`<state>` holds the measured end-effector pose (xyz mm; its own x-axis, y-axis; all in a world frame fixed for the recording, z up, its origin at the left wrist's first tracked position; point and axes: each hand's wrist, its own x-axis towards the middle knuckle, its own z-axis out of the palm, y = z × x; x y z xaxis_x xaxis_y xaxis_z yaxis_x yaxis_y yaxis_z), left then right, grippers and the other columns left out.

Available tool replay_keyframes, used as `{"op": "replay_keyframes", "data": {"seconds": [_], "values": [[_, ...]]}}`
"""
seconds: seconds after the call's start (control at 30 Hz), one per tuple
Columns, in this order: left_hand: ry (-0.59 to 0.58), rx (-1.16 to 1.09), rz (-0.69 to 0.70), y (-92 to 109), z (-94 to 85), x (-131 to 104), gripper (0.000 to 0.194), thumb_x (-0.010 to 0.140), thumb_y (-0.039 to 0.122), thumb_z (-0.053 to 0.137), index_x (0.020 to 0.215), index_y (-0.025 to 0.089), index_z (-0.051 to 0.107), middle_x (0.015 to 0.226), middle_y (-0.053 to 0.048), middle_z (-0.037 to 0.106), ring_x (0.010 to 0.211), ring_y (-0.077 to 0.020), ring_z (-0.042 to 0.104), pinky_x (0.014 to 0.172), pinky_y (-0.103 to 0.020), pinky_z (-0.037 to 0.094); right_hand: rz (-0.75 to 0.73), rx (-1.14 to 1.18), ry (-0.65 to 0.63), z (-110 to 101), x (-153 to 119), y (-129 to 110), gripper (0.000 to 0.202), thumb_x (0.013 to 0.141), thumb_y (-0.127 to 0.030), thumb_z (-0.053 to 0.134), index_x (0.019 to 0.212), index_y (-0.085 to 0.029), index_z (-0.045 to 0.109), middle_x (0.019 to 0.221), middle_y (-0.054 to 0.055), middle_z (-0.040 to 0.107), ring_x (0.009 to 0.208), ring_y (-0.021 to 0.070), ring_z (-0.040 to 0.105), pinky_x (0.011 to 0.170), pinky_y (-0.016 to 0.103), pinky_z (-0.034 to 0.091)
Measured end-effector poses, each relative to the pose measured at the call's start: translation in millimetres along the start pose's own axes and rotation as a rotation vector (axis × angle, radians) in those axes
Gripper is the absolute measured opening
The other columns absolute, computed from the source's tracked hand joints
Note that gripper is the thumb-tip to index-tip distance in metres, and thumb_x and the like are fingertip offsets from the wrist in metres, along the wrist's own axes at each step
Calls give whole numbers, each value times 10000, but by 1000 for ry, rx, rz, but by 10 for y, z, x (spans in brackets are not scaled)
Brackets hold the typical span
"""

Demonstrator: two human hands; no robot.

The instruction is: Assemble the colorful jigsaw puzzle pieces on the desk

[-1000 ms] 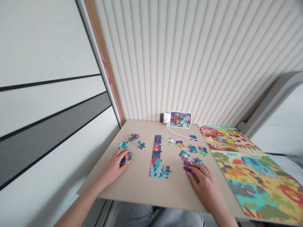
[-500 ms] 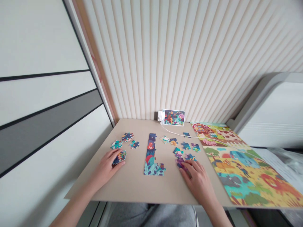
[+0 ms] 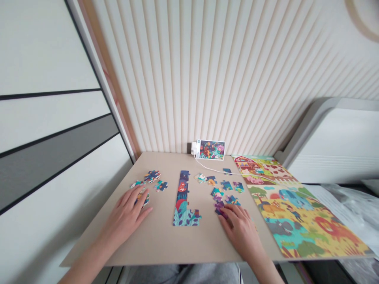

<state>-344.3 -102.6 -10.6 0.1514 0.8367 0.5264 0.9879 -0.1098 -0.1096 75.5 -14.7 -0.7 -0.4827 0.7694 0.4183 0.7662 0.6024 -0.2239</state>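
My left hand (image 3: 126,211) lies at the left of the table with its fingers spread over a stack of puzzle pieces (image 3: 145,199). Its fingertips reach a teal puzzle piece (image 3: 136,184) that they partly cover. My right hand (image 3: 241,227) rests on the right side, fingertips and thumb closed about a purple puzzle piece (image 3: 219,208), which is partly hidden. Between the hands lies an L-shaped joined strip of puzzle (image 3: 182,197), showing a red animal above teal leaves.
More loose pieces (image 3: 226,185) lie right of the strip, and a small pile (image 3: 152,176) at the back left. A picture card (image 3: 211,150) leans at the wall beside a white plug (image 3: 194,148) with its cable. Two finished animal puzzles (image 3: 308,221) cover the right side.
My left hand has moved forward over the left pieces, its fingers spreading and covering more of the teal piece. My right hand stays by the purple piece. The view has shifted slightly.
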Motion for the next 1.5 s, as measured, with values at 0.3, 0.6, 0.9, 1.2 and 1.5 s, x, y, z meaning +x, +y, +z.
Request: {"op": "replay_keyframes", "data": {"seconds": [0.3,0.6,0.9,1.2,1.5], "values": [[-154,-144,332,760,-225,814,284,987,284,520,1225,188,642,1381,-108,573,1340,-273,479,1154,-455,382,-20,-33,-60,-26,29,-10,256,988,-348,546,1206,-311,675,1228,83,663,1102,286,631,946,464,520],[-188,-276,346,1077,232,1633,180,976,235,533,1085,186,667,1229,-111,640,1197,-264,558,1055,-444,444,-18,10,-98,-407,480,385,306,998,-399,526,1260,-297,647,1239,83,678,1130,276,640,963,426,512],[-96,-262,207,1079,509,1508,221,987,238,503,1043,176,708,1188,-119,672,1106,-267,590,980,-466,477,112,211,57,-171,913,943,268,1008,-327,470,945,-228,711,941,68,735,899,230,677,847,356,521],[-47,-279,130,804,480,1510,285,1006,307,465,1045,204,729,1129,-97,700,1063,-260,617,941,-451,487,122,321,65,-103,799,942,285,993,-359,483,927,-227,727,937,78,743,916,240,680,838,356,526],[-38,-249,83,400,648,1506,313,993,270,434,983,207,740,1043,-89,714,1013,-238,632,931,-417,501,151,309,63,-92,802,1042,298,984,-375,482,920,-220,729,922,69,739,889,235,679,827,353,511]]}}
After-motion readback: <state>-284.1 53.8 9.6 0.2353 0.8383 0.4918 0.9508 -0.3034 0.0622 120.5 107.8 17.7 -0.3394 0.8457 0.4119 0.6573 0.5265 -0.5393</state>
